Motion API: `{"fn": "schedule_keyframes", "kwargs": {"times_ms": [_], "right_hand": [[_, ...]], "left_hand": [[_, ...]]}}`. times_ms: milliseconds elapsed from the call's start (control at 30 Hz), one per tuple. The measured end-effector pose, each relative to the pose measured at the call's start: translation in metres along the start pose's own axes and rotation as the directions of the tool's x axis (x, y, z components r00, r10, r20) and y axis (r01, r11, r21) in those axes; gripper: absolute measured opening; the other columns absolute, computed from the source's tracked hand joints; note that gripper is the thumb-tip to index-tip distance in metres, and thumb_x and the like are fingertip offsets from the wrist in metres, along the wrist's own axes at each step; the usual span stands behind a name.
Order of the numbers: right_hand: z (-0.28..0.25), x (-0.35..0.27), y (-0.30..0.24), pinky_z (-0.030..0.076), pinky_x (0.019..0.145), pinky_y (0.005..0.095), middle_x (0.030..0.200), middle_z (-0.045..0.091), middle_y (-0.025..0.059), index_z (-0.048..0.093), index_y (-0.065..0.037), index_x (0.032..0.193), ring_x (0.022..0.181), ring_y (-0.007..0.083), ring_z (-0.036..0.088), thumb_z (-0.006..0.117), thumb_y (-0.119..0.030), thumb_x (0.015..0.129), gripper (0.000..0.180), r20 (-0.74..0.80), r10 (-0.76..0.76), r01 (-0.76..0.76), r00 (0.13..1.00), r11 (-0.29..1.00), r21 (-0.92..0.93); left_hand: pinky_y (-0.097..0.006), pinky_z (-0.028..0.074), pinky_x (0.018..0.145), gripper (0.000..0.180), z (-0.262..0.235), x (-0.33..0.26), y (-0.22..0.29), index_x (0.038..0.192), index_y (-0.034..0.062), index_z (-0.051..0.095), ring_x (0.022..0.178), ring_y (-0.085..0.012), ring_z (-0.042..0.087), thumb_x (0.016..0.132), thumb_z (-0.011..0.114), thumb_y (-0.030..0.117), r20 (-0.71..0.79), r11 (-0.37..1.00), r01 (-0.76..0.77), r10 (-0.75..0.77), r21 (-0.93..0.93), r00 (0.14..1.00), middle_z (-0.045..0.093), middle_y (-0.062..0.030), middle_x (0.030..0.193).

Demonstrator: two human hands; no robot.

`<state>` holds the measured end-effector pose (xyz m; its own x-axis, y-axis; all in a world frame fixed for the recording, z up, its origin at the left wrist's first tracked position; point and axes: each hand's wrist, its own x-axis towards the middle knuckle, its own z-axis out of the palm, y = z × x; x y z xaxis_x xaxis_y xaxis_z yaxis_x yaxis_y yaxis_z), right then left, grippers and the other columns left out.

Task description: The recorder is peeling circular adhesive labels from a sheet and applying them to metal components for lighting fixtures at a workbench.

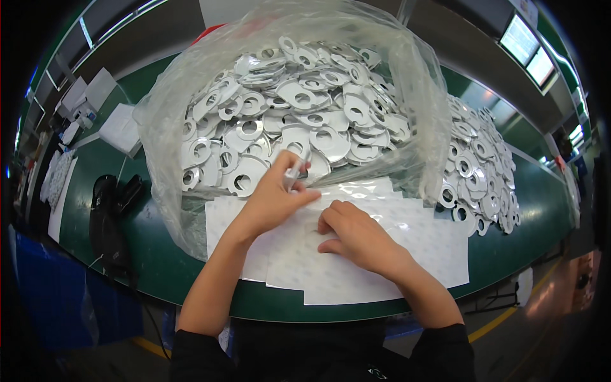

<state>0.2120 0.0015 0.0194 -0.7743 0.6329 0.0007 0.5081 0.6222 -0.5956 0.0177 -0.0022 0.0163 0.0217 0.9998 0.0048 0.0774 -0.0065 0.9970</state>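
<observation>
Fingers of your left hand (273, 198) pinch a glossy white part (292, 176) at the six o'clock edge of the heap of ring-shaped parts (312, 99) in the clear bag (167, 118); those of your right hand (361, 237) curl over the white sheets (382, 280), and I can't tell whether they grip anything. Your part looks light, thin and stiff, probably slippery and easily scratched, so hold it by its outer edge, off the shiny face
</observation>
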Motion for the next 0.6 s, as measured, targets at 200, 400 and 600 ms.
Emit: {"fn": "schedule_keyframes", "kwargs": {"times_ms": [200,400,600], "right_hand": [[0.006,-0.007,-0.009,0.048,0.07,0.0353,0.089,0.052,0.0077,0.055,-0.003,0.08,0.092,0.0247,0.051,0.068,-0.011,0.074,0.017,-0.059,-0.052,0.047,0.997,0.995,-0.09],[-0.001,-0.013,-0.007,0.048,0.063,0.0331,0.081,0.054,0.0045,0.058,-0.006,0.081,0.08,0.023,0.055,0.066,-0.005,0.073,0.012,-0.096,-0.28,0.256,0.955,0.945,-0.204],[-0.033,-0.02,-0.011,0.043,0.055,0.0178,0.083,0.065,0.0037,0.057,-0.004,0.083,0.067,0.0064,0.057,0.066,0.008,0.074,0.018,-0.56,-0.119,0.452,0.82,0.734,0.506]], "left_hand": [[-0.027,0.044,0.063,0.042,-0.001,-0.006,-0.013,0.096,0.0056,0.043,0.083,-0.0178,0.05,0.065,0.071,0.005,0.196,0.823,-0.206,0.118,0.529,0.973,0.049,-0.0076,0.094],[-0.032,0.044,0.07,0.046,-0.002,-0.002,-0.015,0.095,0.0039,0.043,0.086,-0.0241,0.048,0.061,0.073,0.005,0.235,0.781,-0.271,0.164,0.563,0.958,0.047,-0.0102,0.095],[-0.03,0.043,0.066,0.045,-0.001,-0.005,-0.015,0.096,0.0043,0.045,0.08,-0.0226,0.05,0.062,0.075,0.007,0.21,0.78,-0.282,0.195,0.558,0.958,0.049,-0.0104,0.094]]}}
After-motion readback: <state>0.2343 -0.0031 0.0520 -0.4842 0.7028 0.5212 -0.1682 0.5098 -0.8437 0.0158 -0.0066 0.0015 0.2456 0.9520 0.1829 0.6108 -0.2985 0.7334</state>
